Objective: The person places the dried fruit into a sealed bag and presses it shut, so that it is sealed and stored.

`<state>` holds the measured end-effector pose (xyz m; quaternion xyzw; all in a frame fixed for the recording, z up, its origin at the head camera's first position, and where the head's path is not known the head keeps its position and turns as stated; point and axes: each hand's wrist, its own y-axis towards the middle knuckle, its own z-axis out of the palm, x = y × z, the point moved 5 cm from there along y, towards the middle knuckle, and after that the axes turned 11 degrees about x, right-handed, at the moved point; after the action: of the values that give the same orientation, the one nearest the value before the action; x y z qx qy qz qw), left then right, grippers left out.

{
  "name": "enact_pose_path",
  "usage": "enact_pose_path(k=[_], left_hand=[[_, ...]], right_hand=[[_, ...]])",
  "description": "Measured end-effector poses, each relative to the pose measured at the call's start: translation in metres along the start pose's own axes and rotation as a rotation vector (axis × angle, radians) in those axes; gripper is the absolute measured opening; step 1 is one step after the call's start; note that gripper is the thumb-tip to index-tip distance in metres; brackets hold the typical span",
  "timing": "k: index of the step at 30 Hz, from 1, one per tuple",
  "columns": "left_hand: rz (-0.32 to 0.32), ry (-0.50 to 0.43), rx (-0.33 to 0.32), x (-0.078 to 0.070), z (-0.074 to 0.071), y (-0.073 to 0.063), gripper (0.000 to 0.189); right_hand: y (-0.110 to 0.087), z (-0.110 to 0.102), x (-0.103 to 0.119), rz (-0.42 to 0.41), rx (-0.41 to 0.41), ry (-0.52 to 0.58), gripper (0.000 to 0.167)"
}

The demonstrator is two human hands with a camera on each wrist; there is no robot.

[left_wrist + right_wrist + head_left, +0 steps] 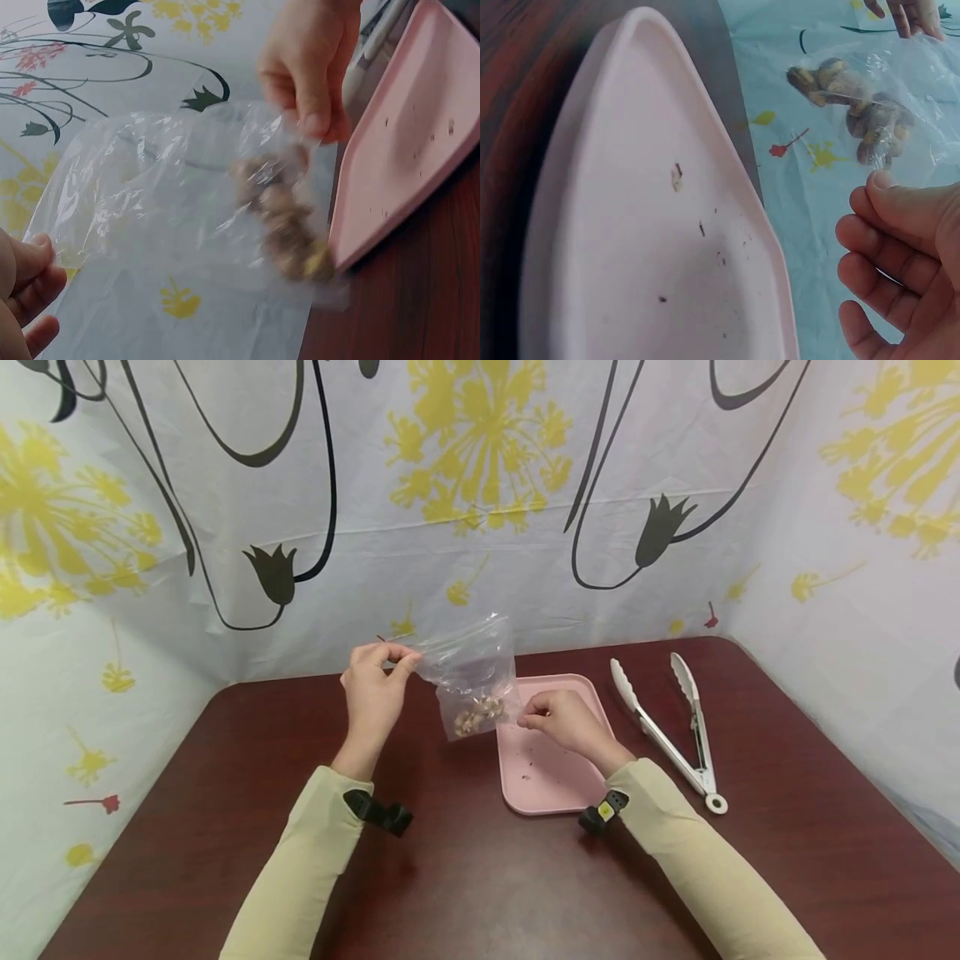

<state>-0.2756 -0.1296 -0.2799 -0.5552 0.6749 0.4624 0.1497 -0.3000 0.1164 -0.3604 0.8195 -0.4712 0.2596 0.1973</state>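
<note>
A clear zip-top plastic bag (480, 664) hangs in the air between both hands, tilted. Several small brown and tan lumps, mushroom-like (881, 124), lie bunched at its lower end. My left hand (375, 689) pinches the bag's upper left corner between thumb and fingertips. With thumb and forefinger, my right hand (566, 722) pinches the bag's lower right edge, close to the lumps; its other fingers are bent in the right wrist view. That hand is above the pink tray (536, 777), which holds only dark crumbs.
White-handled tongs (675, 743) lie spread apart on the dark red table (450, 877), right of the tray. A patterned white cloth (465, 568) hangs behind the table's far edge and along both sides.
</note>
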Motion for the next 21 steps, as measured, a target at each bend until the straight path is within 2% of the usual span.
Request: enact_pose_path(k=[11, 21], left_hand=[[0.069, 0.088, 0.004, 0.002, -0.012, 0.004, 0.014], [0.058, 0.121, 0.029, 0.002, -0.017, 0.004, 0.014]], right_hand=[[-0.001, 0.005, 0.000, -0.036, 0.070, 0.009, 0.012], [-0.002, 0.008, -0.004, -0.049, 0.109, -0.023, 0.012]])
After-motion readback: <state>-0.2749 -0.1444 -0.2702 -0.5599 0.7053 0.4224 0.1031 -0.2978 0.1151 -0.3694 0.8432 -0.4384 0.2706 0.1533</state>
